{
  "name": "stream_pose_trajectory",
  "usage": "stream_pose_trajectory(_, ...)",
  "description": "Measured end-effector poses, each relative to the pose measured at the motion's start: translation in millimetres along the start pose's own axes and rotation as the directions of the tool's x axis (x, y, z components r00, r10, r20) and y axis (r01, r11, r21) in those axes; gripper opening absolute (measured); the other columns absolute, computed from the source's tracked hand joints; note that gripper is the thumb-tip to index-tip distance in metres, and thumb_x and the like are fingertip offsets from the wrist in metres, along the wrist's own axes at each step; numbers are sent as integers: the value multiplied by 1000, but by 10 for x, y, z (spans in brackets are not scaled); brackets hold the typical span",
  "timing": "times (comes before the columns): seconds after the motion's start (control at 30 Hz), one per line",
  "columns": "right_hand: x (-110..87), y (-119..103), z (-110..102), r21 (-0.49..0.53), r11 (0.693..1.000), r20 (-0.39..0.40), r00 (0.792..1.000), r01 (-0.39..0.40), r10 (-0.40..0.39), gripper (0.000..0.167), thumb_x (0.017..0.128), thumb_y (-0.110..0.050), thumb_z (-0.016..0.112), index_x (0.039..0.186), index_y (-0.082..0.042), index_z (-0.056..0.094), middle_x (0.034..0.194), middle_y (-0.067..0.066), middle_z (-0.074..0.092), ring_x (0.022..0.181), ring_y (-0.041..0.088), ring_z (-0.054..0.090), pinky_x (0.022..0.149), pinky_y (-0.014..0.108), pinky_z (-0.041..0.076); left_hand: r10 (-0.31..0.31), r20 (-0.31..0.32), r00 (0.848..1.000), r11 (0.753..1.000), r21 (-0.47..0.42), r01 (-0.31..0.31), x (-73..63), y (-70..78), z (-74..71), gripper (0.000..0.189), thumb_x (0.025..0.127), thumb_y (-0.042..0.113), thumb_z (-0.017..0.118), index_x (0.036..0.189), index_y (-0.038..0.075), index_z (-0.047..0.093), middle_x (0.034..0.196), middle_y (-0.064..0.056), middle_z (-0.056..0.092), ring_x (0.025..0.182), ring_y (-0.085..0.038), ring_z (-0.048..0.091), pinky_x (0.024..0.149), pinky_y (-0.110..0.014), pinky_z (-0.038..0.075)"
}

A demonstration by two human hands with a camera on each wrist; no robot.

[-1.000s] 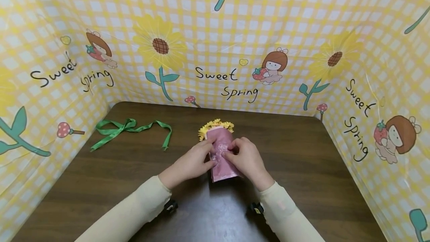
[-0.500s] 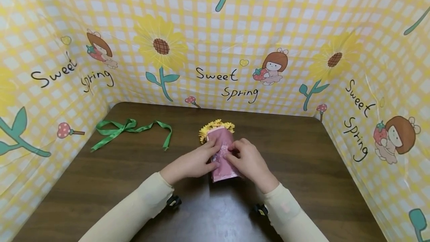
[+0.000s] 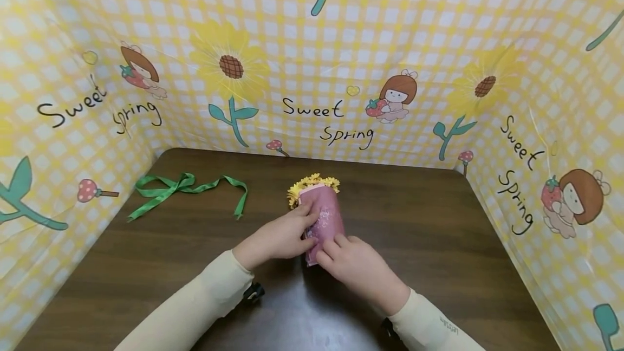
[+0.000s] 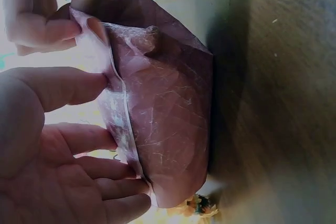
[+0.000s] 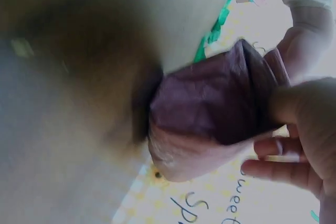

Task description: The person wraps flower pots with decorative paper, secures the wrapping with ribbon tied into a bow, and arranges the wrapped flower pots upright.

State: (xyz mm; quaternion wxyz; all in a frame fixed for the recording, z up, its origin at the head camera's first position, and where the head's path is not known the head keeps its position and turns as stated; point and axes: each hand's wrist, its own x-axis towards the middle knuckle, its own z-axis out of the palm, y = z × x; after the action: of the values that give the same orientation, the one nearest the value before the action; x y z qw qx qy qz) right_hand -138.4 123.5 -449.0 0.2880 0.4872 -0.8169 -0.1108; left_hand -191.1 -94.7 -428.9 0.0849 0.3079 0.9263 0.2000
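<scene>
A bundle of small yellow flowers (image 3: 314, 180) lies on the table, wrapped in pink paper (image 3: 331, 211) with the blossoms at the far end. My left hand (image 3: 281, 234) rests its fingers and thumb along the wrap's left side. In the left wrist view those fingers lie nearly straight at the overlapping paper edge. Lower down, my right hand (image 3: 358, 265) pinches the near end of the paper between thumb and fingers. The right wrist view shows that end of the wrap gaping, with folds (image 5: 231, 98) beside the right thumb. Only a few blossoms (image 4: 197, 205) show in the left wrist view.
A green ribbon (image 3: 168, 187) with loose loops lies at the back left of the dark wooden table (image 3: 429, 221). Yellow checked cloth (image 3: 312, 58) stands up around the table's back and sides.
My right hand has slid from the middle of the wrap down to its near end. My left hand moved slightly right, then stays on the left side. The flowers and ribbon keep their places.
</scene>
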Motion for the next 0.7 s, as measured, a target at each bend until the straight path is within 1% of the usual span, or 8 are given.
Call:
stream_pose_trajectory(0.23, 9, 74, -35, -26, 991, -31, 991, 132, -133, 8, 92, -14, 64, 100, -16, 62, 93, -5, 62, 79, 16, 57, 64, 28, 48, -8, 16, 1000, 1000, -7, 8, 22, 29, -8, 67, 98, 31, 66, 154, 2, 41, 162, -31, 27, 150, -39, 32, 118, -48, 36)
stream_pose_trajectory(0.33, 29, 124, -85, 122, 991, -68, 997, 50, -42, 6, 93, -21, 68, 98, -19, 65, 91, -5, 59, 79, 16, 57, 66, 29, 51, -15, 28, 999, 1000, -7, 15, 24, 19, -2, 69, 99, 32, 65, 155, 3, 39, 163, -31, 24, 151, -39, 29, 119, -47, 35)
stream_pose_trajectory(0.4, 52, 191, -120, 278, 958, -80, 992, -72, 98, 8, 92, -25, 72, 96, -20, 67, 91, -5, 59, 81, 15, 58, 68, 30, 52, -17, 29, 999, 1000, -1, 17, 22, 12, 2, 69, 99, 32, 64, 156, 3, 38, 163, -30, 22, 152, -38, 26, 120, -47, 32)
stream_pose_trajectory(0.47, 76, 276, -117, 438, 869, -56, 958, -230, 282, 10, 93, -30, 74, 96, -21, 70, 94, -7, 60, 82, 12, 60, 72, 30, 54, -20, 27, 999, 1000, 10, 19, 19, 7, 11, 68, 100, 31, 60, 157, 2, 36, 164, -30, 20, 153, -38, 24, 121, -46, 30)
stream_pose_trajectory(0.57, 97, 391, -21, 615, 656, 58, 855, -437, 515, 6, 95, -23, 75, 98, -18, 73, 101, -7, 64, 89, 11, 63, 77, 32, 56, -19, 13, 1000, 1000, 8, 19, 13, 6, 34, 62, 104, 27, 53, 157, 1, 35, 164, -31, 19, 154, -39, 22, 122, -47, 28)
stream_pose_trajectory(0.63, 98, 428, 90, 685, 522, 138, 794, -508, 592, 8, 95, -20, 75, 102, -16, 74, 105, -6, 66, 93, 12, 65, 82, 34, 57, -22, 4, 1000, 1000, 0, 22, 8, 5, 62, 57, 106, 25, 49, 157, 1, 35, 164, -31, 19, 154, -39, 22, 122, -47, 28)
stream_pose_trajectory(0.67, 98, 433, 147, 704, 479, 165, 778, -524, 607, 11, 95, -21, 76, 104, -15, 75, 108, -4, 67, 97, 14, 66, 85, 36, 57, -23, -2, 1000, 1000, -8, 23, 5, 3, 77, 56, 107, 24, 48, 156, 1, 35, 164, -31, 20, 154, -40, 22, 122, -48, 28)
stream_pose_trajectory(0.7, 95, 430, 207, 712, 461, 179, 772, -529, 610, 14, 94, -21, 77, 106, -14, 75, 111, -2, 68, 102, 16, 66, 89, 38, 56, -25, -4, 1000, 1000, -16, 25, 5, 0, 90, 55, 107, 24, 48, 156, 1, 35, 164, -30, 20, 154, -40, 22, 122, -48, 28)
